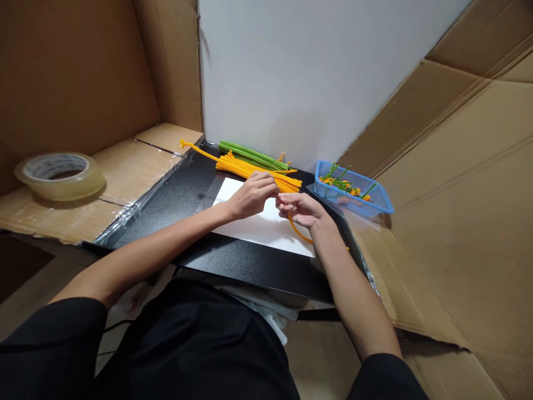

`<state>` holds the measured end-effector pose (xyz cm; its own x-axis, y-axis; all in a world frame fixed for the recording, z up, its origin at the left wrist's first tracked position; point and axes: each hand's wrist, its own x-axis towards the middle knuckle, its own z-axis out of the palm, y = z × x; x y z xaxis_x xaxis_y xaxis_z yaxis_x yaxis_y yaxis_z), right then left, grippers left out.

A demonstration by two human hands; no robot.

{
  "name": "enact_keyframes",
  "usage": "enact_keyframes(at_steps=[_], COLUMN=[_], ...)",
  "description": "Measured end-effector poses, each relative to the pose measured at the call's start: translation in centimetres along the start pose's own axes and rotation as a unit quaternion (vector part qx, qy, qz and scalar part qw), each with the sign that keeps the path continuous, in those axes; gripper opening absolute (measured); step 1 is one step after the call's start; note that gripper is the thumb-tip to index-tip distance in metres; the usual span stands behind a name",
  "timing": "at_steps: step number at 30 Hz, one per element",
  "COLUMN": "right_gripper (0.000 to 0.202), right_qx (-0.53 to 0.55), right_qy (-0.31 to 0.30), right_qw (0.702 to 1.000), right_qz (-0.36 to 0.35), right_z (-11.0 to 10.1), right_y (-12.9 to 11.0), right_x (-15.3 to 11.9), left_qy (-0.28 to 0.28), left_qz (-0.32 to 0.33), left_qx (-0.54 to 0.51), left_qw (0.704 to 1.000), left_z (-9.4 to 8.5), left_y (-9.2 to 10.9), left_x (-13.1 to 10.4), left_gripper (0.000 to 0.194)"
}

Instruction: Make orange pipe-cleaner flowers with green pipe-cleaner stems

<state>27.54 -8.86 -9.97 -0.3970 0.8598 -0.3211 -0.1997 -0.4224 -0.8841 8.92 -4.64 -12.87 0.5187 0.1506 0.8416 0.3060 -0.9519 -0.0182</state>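
Note:
Above a white sheet of paper (266, 233), my left hand (255, 194) and my right hand (303, 209) meet at their fingertips, both closed in a pinch. An orange pipe cleaner (298, 230) curves down from under my right hand towards the paper; its upper part is hidden by the fingers. Just behind my hands lies a bundle of orange pipe cleaners (239, 166), one with a curled end sticking out to the left. Green pipe cleaners (250, 155) lie behind that bundle.
A blue plastic basket (353, 203) at the right holds several orange-and-green twisted pieces. A big roll of clear tape (89, 180) rests on cardboard at the left. Cardboard walls (458, 183) flank the black tabletop (245, 258), with a white wall (300, 66) behind.

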Motion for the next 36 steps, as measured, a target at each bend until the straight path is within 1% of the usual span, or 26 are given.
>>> enact_keyframes(at_steps=[2, 4, 6, 7, 9, 11, 13, 15, 17, 21, 22, 24, 28, 31, 36], right_gripper=[0.014, 0.015, 0.019, 0.023, 0.031, 0.031, 0.023, 0.016, 0.013, 0.014, 0.014, 0.015, 0.012, 0.011, 0.013], right_qx=[0.016, -0.014, -0.100, -0.158, -0.276, -0.383, -0.477, -0.550, -0.596, -0.643, -0.647, -0.650, -0.655, -0.665, -0.674], right_qy=[-0.002, 0.015, 0.059, 0.090, 0.147, 0.185, 0.201, 0.205, 0.203, 0.202, 0.200, 0.196, 0.177, 0.159, 0.161], right_qw=[1.000, 1.000, 0.992, 0.980, 0.938, 0.879, 0.809, 0.747, 0.704, 0.645, 0.635, 0.626, 0.622, 0.618, 0.611], right_qz=[0.002, -0.010, -0.050, -0.080, -0.150, -0.218, -0.278, -0.314, -0.328, -0.361, -0.371, -0.385, -0.391, -0.388, -0.383], right_z=[0.0, 0.0, 0.0, 0.0, 0.0, 0.0, 0.0, 0.0, -0.1, -0.3, -0.4, -0.5, -0.9, -1.2, -1.6], right_y=[0.1, 0.3, 0.4, 0.5, 0.6, 0.7, 1.0, 1.3, 1.5, 1.7, 1.6, 1.5, 1.3, 1.3, 1.3], right_x=[0.1, 0.2, 0.3, 0.3, 0.4, 0.6, 0.7, 0.8, 0.9, 1.0, 0.9, 0.9, 0.9, 1.0, 1.0], left_qy=[-0.005, -0.024, -0.045, -0.055, -0.076, -0.099, -0.124, -0.152, -0.176, -0.199, -0.204, -0.214, -0.224, -0.219, -0.216], left_qz=[0.015, 0.012, -0.002, -0.009, -0.024, -0.047, -0.075, -0.097, -0.113, -0.162, -0.174, -0.187, -0.193, -0.210, -0.216], left_qx=[0.012, 0.024, 0.037, 0.042, 0.045, 0.042, 0.038, 0.034, 0.029, -0.001, -0.012, -0.035, -0.082, -0.109, -0.138], left_qw=[1.000, 0.999, 0.998, 0.998, 0.996, 0.993, 0.989, 0.983, 0.978, 0.966, 0.963, 0.958, 0.952, 0.946, 0.942], left_z=[-0.2, -0.2, -0.1, 0.0, 0.2, 0.3, 0.4, 0.4, 0.4, 0.3, 0.2, 0.0, -0.1, 0.0, 0.1], left_y=[-0.3, -0.8, -1.3, -1.5, -1.8, -1.8, -1.7, -1.6, -1.5, -1.7, -1.7, -1.9, -2.4, -2.8, -3.0], left_x=[-0.1, -0.2, -0.3, -0.4, -0.6, -0.7, -0.7, -0.7, -0.6, -0.5, -0.4, -0.3, -0.4, -0.7, -0.9], left_gripper=[0.024, 0.024, 0.023, 0.022, 0.022, 0.021, 0.019, 0.017, 0.015, 0.016, 0.019, 0.023, 0.020, 0.019, 0.021])
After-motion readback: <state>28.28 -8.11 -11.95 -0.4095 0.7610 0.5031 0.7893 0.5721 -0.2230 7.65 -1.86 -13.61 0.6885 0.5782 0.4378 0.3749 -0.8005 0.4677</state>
